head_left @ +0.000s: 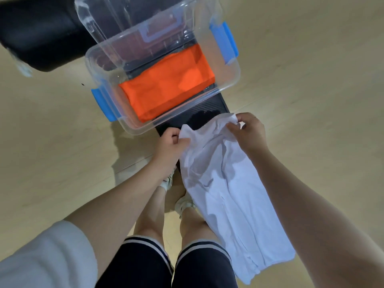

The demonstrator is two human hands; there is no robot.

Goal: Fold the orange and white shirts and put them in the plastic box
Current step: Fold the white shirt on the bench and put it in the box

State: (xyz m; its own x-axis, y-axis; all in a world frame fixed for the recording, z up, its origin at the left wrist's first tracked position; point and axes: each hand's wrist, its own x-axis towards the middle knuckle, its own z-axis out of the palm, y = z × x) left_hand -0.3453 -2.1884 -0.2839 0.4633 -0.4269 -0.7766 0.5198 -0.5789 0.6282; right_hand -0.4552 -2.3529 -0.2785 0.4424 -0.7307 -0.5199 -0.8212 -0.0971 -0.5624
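**White shirt held up at the near rim of the box**

Open room: bare pale wooden floor [52,142] spreads wide to both sides of the person. The clear plastic box [234,80] sits on a dark ribbed stand [207,113] just ahead of the hands, with its lid [99,17] tipped up at the far side and blue latches [104,104] at both ends. A black object [41,38] lies beyond it, far left.

The orange shirt [166,88] lies folded flat inside the box, long axis running along the box's length.

The white shirt [224,194] hangs unfolded and creased, long axis running from the hands down toward the person's knees. The left hand [170,146] pinches one top corner; the right hand [247,129] pinches the other, fingers curled into the cloth. The top edge is near the box rim; whether they touch I cannot tell.
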